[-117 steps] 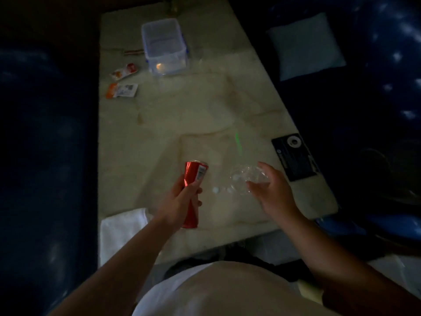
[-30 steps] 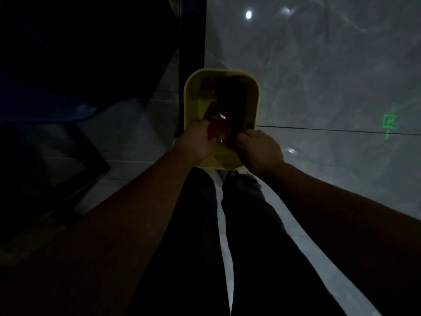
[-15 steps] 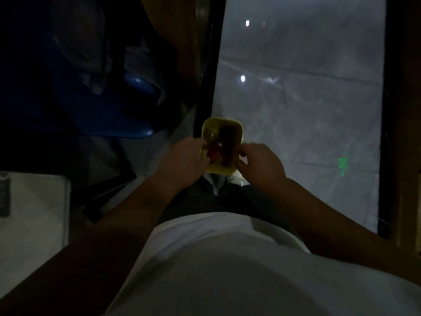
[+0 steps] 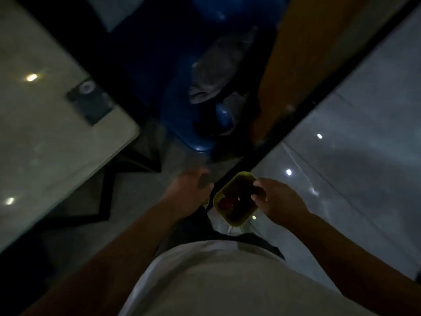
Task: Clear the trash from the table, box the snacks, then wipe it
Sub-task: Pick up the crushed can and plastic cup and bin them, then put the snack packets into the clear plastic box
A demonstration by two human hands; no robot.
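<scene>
A small yellow trash bin (image 4: 218, 197) stands on the floor just in front of my feet. The red can (image 4: 227, 202) lies inside it, with a faint glint of something clear beside it. My left hand (image 4: 189, 192) hovers just left of the bin, blurred, fingers loose and holding nothing. My right hand (image 4: 278, 201) is over the bin's right rim, fingers apart and curled, with nothing in them. The pale marble table (image 4: 45, 137) fills the left of the view.
A black card (image 4: 91, 103) lies near the table's corner. Beyond the bin is a blue seat (image 4: 182, 115) with a grey cloth (image 4: 211, 71) on it, and an upright wooden panel (image 4: 296, 53). Glossy grey floor tiles (image 4: 341, 156) spread to the right.
Both hands carried the red can and clear cup from the table to the bin. The can now lies in it, both hands have drawn back empty, and my view has swung toward the table.
</scene>
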